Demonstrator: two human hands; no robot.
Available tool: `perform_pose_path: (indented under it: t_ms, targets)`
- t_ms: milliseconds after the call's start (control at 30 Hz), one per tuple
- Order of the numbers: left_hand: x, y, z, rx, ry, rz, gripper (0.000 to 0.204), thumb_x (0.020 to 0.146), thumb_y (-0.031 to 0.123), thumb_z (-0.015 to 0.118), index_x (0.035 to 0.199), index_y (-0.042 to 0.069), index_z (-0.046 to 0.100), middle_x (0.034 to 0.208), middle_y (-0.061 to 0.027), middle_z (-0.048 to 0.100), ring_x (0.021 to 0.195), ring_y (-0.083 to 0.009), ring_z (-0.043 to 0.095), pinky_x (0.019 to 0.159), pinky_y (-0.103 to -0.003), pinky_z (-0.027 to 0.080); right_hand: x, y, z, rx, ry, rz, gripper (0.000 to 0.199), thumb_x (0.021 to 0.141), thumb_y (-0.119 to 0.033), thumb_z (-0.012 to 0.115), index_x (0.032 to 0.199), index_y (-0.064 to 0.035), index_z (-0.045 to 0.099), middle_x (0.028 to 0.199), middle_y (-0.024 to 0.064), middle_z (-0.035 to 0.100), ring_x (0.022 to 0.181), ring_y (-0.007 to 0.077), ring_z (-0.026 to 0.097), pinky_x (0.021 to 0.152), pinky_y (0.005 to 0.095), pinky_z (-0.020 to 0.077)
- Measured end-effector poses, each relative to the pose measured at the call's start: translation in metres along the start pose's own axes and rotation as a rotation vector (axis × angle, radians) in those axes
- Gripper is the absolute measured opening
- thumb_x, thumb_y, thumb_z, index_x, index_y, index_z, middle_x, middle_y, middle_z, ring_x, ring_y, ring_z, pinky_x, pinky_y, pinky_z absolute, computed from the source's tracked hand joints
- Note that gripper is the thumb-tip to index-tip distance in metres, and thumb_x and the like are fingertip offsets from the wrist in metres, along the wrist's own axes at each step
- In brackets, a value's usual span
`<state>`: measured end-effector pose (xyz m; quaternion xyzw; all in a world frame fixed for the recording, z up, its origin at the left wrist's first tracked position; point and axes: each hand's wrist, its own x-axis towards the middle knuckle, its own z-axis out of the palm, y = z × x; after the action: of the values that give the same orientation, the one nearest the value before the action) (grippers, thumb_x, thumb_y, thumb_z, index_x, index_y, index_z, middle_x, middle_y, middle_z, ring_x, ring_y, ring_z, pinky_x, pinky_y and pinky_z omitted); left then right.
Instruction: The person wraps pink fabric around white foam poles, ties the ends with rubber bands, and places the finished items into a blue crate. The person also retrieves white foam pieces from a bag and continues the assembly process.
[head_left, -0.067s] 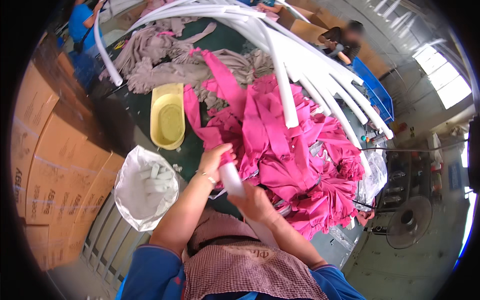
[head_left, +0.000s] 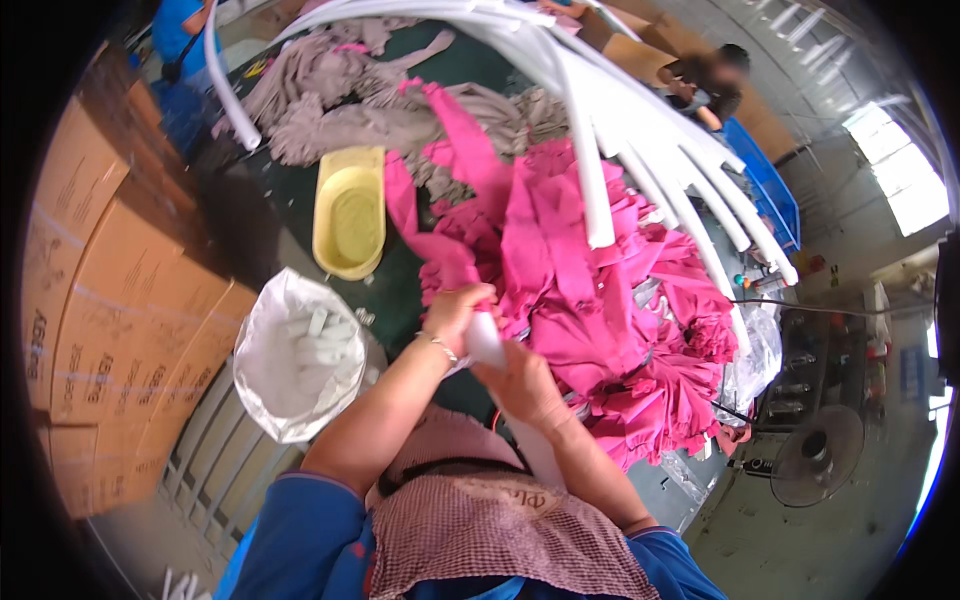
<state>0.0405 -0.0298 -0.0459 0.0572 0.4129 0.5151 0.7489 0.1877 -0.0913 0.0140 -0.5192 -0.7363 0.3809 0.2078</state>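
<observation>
Pink cloth everywhere on this bench, a whole heap of pink fabric pieces [head_left: 600, 300] spilling over the dark green table [head_left: 290, 200]. Both of the person's hands meet right at the near edge of that heap. The left hand [head_left: 455, 310] is clenched around the top of a white tube [head_left: 485, 340] where a bit of pink cloth sits on it, and the right hand [head_left: 520, 385] is wrapped around the same tube just below, fingers closed on it. So the tube stands pretty much upright between the two fists, close to the chest, touching the pile.

Compared with a tenth of a second ago, barely anything has shifted: same grip, same spot, maybe the left fist sits a hair lower on the tube, but I honestly can't tell. My read is they're mid-way through working cloth onto or off that tube end, not between pieces.

Around them: a yellow oval basin [head_left: 350, 215] sits on the table just left of the pink pile, beige-grey fabric [head_left: 330, 90] is heaped farther back, and a fan of long white tubes [head_left: 640, 150] arches overhead. A white plastic bag [head_left: 295, 360] with short white tube bits stands open beside the left elbow, with stacked cardboard boxes [head_left: 110, 320] along the left wall. Another person [head_left: 710, 80] works at the far end, well apart. A floor fan [head_left: 815, 455] sits off to the right.
</observation>
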Motion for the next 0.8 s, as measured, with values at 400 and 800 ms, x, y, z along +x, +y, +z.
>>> perform_pose_path:
  t_ms: [400, 800]
  targets:
    - [-0.001, 0.157, 0.107, 0.112, -0.258, 0.384, 0.023, 0.084, 0.022, 0.070, 0.090, 0.001, 0.061, 0.075, -0.0107, 0.064, 0.068, -0.0234, 0.066, 0.064, -0.037, 0.056, 0.043, -0.052, -0.067, 0.317, 0.008, 0.016, 0.053, 0.084, -0.031, 0.077, 0.115, 0.0043, 0.052, 0.081, 0.0121, 0.066, 0.073, 0.0188, 0.062, 0.068, 0.0337, 0.0514]
    - [0.056, 0.088, -0.028, 0.852, 0.087, 0.891, 0.021, 0.078, 0.023, 0.078, 0.081, 0.006, 0.067, 0.068, -0.0021, 0.065, 0.062, -0.0142, 0.062, 0.058, -0.030, 0.050, 0.012, 0.014, -0.071, 0.570, 0.170, 0.342, 0.026, 0.095, -0.026, 0.061, 0.104, -0.0017, 0.055, 0.067, 0.0034, 0.057, 0.049, 0.0125, 0.056, 0.042, 0.0265, 0.0435]
